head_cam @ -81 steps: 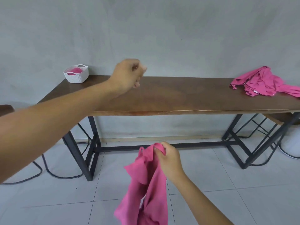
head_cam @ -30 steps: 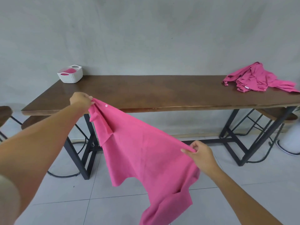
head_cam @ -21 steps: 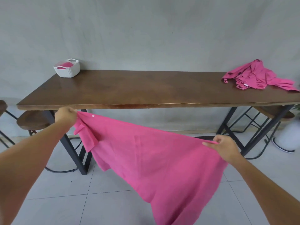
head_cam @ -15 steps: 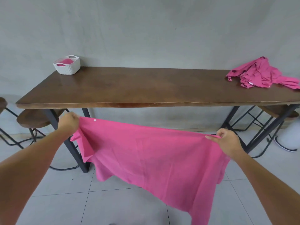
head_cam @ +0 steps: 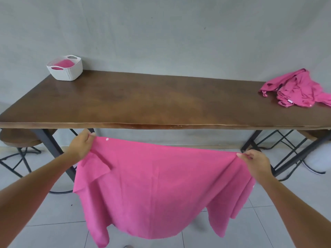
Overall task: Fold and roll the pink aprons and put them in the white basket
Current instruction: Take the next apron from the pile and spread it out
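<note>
A pink apron [head_cam: 157, 185] hangs spread wide in front of the table's near edge. My left hand [head_cam: 83, 144] pinches its upper left corner, beside a small white snap. My right hand [head_cam: 255, 162] pinches its upper right corner. The cloth sags between the two hands and drapes toward the floor. A white basket [head_cam: 69, 72] stands at the table's far left and holds pink cloth inside. A crumpled heap of pink aprons [head_cam: 299, 89] lies at the table's far right.
The long brown wooden table [head_cam: 152, 102] stands against a grey wall on black metal legs [head_cam: 52, 149]. A round wooden stool [head_cam: 18, 140] sits under its left end. Another stool and a white object are at the right. Pale tiles cover the floor.
My left hand came down from the table and took a corner of the bunched apron. Both hands then moved apart and rose, spreading the apron flat near the table edge.
</note>
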A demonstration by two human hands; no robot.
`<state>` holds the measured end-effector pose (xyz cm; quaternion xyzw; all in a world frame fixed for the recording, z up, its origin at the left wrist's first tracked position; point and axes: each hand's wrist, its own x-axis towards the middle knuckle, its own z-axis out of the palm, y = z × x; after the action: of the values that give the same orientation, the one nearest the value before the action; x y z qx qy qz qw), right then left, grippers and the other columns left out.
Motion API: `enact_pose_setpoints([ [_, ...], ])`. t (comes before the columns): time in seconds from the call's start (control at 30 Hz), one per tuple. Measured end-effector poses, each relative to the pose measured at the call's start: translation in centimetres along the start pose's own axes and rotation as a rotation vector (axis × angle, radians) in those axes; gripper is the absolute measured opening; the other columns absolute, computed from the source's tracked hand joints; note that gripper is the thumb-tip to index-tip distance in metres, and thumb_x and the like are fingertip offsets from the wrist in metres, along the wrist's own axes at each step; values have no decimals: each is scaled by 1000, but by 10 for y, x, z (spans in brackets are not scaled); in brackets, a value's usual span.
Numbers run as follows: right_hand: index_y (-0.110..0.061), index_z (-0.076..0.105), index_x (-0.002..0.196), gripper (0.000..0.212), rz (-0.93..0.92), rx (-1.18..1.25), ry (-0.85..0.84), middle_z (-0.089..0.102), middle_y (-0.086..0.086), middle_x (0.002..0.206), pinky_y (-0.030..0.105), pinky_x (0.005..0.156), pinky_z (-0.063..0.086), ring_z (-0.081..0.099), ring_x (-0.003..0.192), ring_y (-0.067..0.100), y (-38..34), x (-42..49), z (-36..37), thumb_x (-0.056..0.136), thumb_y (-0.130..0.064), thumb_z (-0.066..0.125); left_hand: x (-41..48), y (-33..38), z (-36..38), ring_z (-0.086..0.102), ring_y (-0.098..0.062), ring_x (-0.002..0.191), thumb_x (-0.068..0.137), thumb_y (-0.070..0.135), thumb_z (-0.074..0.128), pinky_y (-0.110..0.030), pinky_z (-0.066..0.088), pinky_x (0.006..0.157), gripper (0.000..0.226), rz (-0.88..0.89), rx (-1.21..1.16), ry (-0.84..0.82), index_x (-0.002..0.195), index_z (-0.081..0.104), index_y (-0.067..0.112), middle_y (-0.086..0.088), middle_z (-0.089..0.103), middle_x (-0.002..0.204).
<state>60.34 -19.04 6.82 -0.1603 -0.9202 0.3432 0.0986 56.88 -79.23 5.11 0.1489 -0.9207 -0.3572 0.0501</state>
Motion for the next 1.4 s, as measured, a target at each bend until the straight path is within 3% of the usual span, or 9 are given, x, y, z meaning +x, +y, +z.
enact_pose_setpoints([
  [0.13,-13,65,76,30,31,-43,24,62,-2,73,33,65,37,55,74,18,-18,36,20,93,-38,69,31,0,-2,44,-26,70,105,32,52,-44,38,69,36,120,29,-100,83,42,6,-11,48,75],
  [0.27,-10,68,77,27,18,-57,17,67,6,77,33,65,40,60,77,23,-31,70,41,95,-30,67,63,-13,-4,42,-25,71,106,24,46,-35,36,67,29,238,133,-203,84,43,5,-9,48,76],
  [0.5,-11,64,90,15,28,-94,40,65,6,85,31,75,35,58,84,26,-43,107,74,101,-17,57,100,-13,-4,46,-25,58,103,19,53,-41,39,60,31,262,196,-171,76,38,15,-3,47,58],
  [0.67,-9,65,96,17,64,-53,109,66,7,85,34,77,36,58,85,28,-50,131,92,102,-22,55,121,-3,5,60,-24,58,96,15,67,-33,46,60,29,42,73,-69,70,54,9,-3,62,56],
  [0.8,-7,64,99,19,55,-28,184,62,7,84,35,76,36,53,83,27,-54,151,103,103,-22,53,137,10,14,73,-29,70,90,14,75,-47,59,78,21,-167,-212,44,75,62,9,-5,71,62],
  [0.93,-7,64,101,21,9,-34,198,65,11,85,41,75,43,57,83,32,-51,181,109,103,-25,52,149,29,26,59,-32,78,93,25,73,-37,45,69,23,-103,-59,189,80,59,11,-9,67,78],
  [1.13,-16,63,90,11,-51,-28,130,64,4,85,38,78,44,58,87,29,-45,248,122,100,-18,58,180,47,60,54,-34,74,95,21,68,-38,40,65,24,-134,-48,345,80,53,10,-9,60,71],
  [1.27,-13,68,82,13,-54,0,86,55,7,91,31,79,37,54,82,24,-37,290,135,94,-10,66,207,57,93,56,-37,83,92,14,70,-40,41,72,20,-216,-50,405,81,55,8,-13,61,78],
  [1.4,-16,66,82,13,-56,9,48,53,5,92,35,81,41,51,81,22,-27,323,144,95,-12,66,229,63,116,49,-35,80,89,8,73,-46,40,76,27,-153,64,427,76,50,9,-15,52,77],
])
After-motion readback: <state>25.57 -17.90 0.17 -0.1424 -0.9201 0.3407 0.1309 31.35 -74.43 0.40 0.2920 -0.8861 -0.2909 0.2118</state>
